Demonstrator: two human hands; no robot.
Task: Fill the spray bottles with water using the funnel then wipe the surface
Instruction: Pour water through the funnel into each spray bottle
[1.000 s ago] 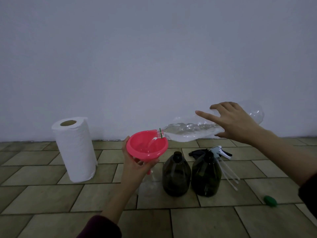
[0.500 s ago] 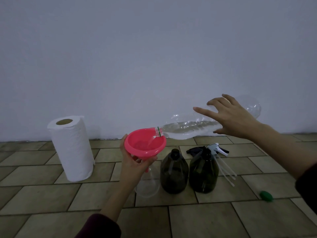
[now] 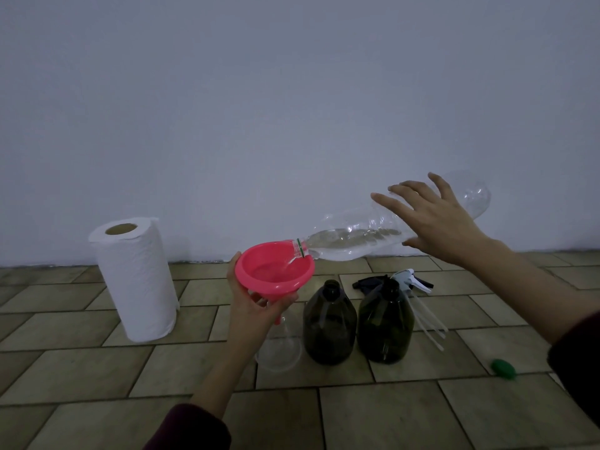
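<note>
My left hand (image 3: 256, 306) holds a pink funnel (image 3: 274, 271) whose spout sits in the neck of a clear spray bottle (image 3: 281, 350) standing on the tiled floor. My right hand (image 3: 435, 222) grips a large clear water bottle (image 3: 354, 238), tipped almost level with its mouth over the funnel's rim. Water runs from it into the funnel. Two dark green spray bottles (image 3: 329, 326) (image 3: 384, 326) stand uncapped just right of the clear one. Spray heads (image 3: 412, 280) with long white tubes lie behind them.
A tall roll of paper towel (image 3: 138, 277) stands at the left near the wall. A green cap (image 3: 503, 368) lies on the tiles at the right. A dark cloth (image 3: 367, 282) lies behind the green bottles. The white wall closes off the back.
My right hand has raised the back end of the water bottle, so it tilts more steeply toward the funnel. The funnel and left hand stay over the clear bottle.
</note>
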